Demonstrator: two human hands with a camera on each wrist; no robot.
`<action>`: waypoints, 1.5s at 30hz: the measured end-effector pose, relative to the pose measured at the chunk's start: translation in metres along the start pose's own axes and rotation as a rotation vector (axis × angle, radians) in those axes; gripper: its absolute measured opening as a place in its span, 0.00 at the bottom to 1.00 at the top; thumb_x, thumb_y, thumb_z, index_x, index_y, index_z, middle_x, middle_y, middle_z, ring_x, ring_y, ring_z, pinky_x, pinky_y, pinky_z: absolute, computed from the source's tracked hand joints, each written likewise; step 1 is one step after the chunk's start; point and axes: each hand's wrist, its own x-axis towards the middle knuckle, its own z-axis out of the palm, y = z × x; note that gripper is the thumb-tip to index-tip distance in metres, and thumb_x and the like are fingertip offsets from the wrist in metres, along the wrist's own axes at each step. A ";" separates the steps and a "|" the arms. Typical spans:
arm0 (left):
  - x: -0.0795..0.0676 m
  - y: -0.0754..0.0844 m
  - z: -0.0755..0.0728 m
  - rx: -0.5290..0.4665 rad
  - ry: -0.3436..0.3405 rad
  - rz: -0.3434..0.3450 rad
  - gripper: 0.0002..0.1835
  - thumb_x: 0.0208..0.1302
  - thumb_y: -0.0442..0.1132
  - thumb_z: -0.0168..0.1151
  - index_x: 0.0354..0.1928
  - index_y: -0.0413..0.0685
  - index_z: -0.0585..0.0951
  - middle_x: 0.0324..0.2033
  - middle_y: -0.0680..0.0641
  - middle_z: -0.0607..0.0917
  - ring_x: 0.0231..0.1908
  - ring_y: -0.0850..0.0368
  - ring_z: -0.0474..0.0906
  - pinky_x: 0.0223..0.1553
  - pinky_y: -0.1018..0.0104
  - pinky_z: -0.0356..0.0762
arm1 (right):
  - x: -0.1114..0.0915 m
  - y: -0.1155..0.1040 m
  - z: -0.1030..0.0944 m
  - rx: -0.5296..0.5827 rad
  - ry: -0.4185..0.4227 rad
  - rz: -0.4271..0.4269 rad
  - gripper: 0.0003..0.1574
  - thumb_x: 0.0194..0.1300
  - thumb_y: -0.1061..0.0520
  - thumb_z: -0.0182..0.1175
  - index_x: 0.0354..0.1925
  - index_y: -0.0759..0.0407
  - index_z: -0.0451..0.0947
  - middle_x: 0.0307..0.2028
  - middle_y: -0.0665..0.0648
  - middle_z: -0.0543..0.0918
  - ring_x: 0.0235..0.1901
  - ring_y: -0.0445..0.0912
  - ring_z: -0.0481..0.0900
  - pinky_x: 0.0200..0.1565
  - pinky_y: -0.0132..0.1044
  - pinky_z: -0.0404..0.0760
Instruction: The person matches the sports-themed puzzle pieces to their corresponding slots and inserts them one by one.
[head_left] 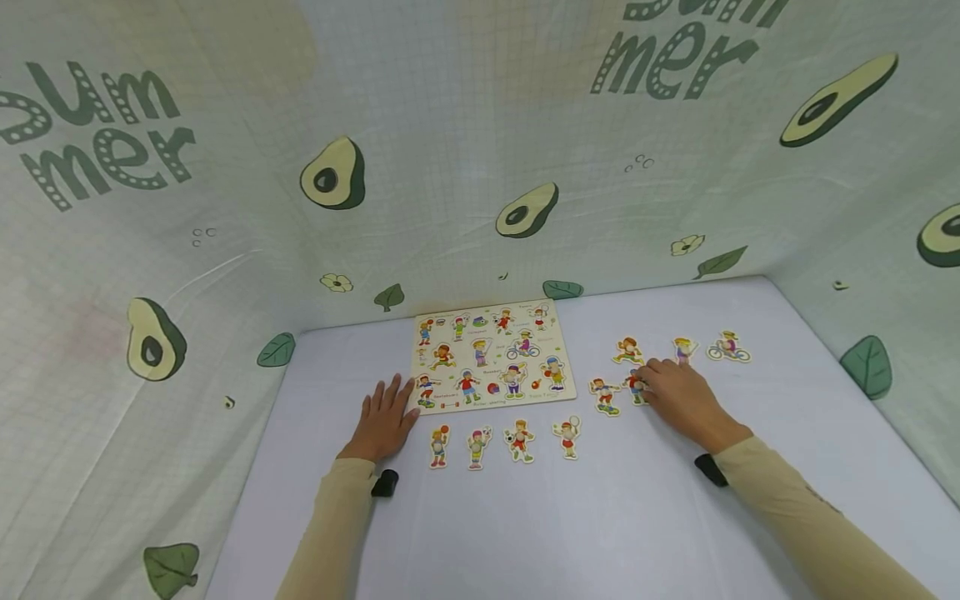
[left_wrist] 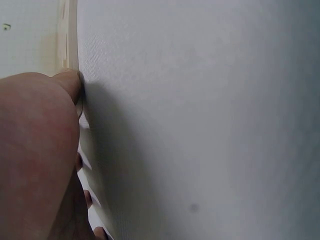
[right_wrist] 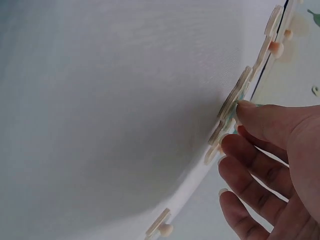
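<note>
A wooden peg puzzle board (head_left: 467, 364) printed with sporty children lies toward the back of the table. My left hand (head_left: 381, 421) rests palm down with fingers spread, its thumb and fingertips at the board's left edge. To the right of the board, my right hand (head_left: 688, 400) pinches a puzzle piece of a child in a blue helmet (head_left: 636, 388) between thumb and index finger. The right wrist view shows that piece (right_wrist: 234, 97) edge-on, low over the table, the other fingers loosely bent. Beside it lies a skateboarder piece (head_left: 604, 396), with a runner piece (head_left: 628, 350) just behind.
A baseball player piece (head_left: 682, 350) and a cyclist piece (head_left: 728, 347) lie beyond my right hand. Several more pieces, among them a soccer player (head_left: 519, 442) and a tennis player (head_left: 567, 437), form a row before the board. A patterned cloth (head_left: 427, 200) hangs behind the table.
</note>
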 end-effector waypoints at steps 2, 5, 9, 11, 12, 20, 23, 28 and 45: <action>0.001 -0.001 0.001 0.003 -0.002 0.003 0.36 0.85 0.52 0.46 0.85 0.45 0.52 0.84 0.35 0.46 0.82 0.29 0.35 0.79 0.31 0.35 | 0.001 0.000 0.000 0.000 0.003 -0.004 0.16 0.60 0.67 0.75 0.47 0.65 0.87 0.41 0.61 0.87 0.42 0.59 0.85 0.46 0.60 0.83; 0.002 -0.002 0.001 0.006 -0.002 0.006 0.36 0.85 0.52 0.46 0.85 0.46 0.51 0.84 0.35 0.45 0.82 0.29 0.35 0.79 0.31 0.35 | 0.002 0.000 0.000 0.002 0.013 -0.013 0.14 0.61 0.67 0.74 0.46 0.64 0.86 0.39 0.60 0.86 0.41 0.58 0.85 0.44 0.59 0.83; 0.002 -0.003 0.002 0.006 -0.004 0.008 0.36 0.85 0.52 0.46 0.85 0.46 0.51 0.84 0.36 0.45 0.82 0.29 0.35 0.79 0.30 0.35 | 0.004 -0.002 -0.002 0.000 0.022 -0.019 0.11 0.63 0.65 0.74 0.44 0.64 0.86 0.38 0.60 0.86 0.39 0.57 0.84 0.41 0.57 0.84; 0.002 -0.002 0.001 0.009 -0.007 0.007 0.36 0.86 0.53 0.45 0.86 0.46 0.51 0.85 0.36 0.45 0.82 0.29 0.34 0.79 0.31 0.35 | 0.005 -0.003 -0.002 -0.001 0.017 -0.017 0.10 0.64 0.64 0.74 0.44 0.64 0.85 0.37 0.60 0.86 0.39 0.57 0.84 0.41 0.56 0.84; 0.003 -0.002 0.001 0.006 -0.008 0.007 0.36 0.86 0.53 0.45 0.86 0.46 0.51 0.85 0.36 0.45 0.82 0.30 0.34 0.79 0.31 0.35 | 0.006 -0.003 -0.002 -0.002 0.012 -0.015 0.10 0.64 0.64 0.74 0.43 0.64 0.85 0.37 0.60 0.86 0.39 0.57 0.84 0.40 0.56 0.84; 0.003 0.001 0.002 0.004 -0.016 -0.012 0.36 0.86 0.52 0.45 0.86 0.47 0.50 0.85 0.37 0.44 0.83 0.31 0.33 0.80 0.32 0.33 | 0.005 -0.002 -0.001 -0.016 -0.005 -0.016 0.10 0.65 0.65 0.73 0.43 0.65 0.83 0.38 0.60 0.85 0.39 0.58 0.84 0.39 0.55 0.84; 0.002 0.001 0.002 0.007 -0.018 -0.015 0.36 0.86 0.52 0.45 0.86 0.47 0.50 0.85 0.37 0.44 0.83 0.31 0.33 0.80 0.32 0.33 | 0.004 -0.001 -0.002 -0.022 -0.006 -0.011 0.10 0.65 0.65 0.73 0.43 0.65 0.83 0.38 0.61 0.85 0.39 0.58 0.84 0.40 0.54 0.84; 0.001 0.001 0.000 -0.004 -0.014 -0.006 0.36 0.86 0.51 0.45 0.86 0.46 0.51 0.85 0.36 0.44 0.82 0.30 0.34 0.80 0.32 0.33 | 0.005 0.000 -0.009 -0.037 -0.008 -0.010 0.10 0.66 0.64 0.72 0.44 0.66 0.83 0.38 0.60 0.84 0.40 0.58 0.83 0.44 0.56 0.84; -0.006 0.005 -0.002 -0.030 0.024 0.012 0.35 0.85 0.49 0.48 0.84 0.43 0.55 0.84 0.33 0.48 0.82 0.27 0.37 0.79 0.30 0.36 | 0.019 -0.024 -0.024 -0.034 0.046 -0.052 0.08 0.67 0.63 0.72 0.44 0.64 0.84 0.39 0.59 0.85 0.40 0.56 0.84 0.39 0.51 0.83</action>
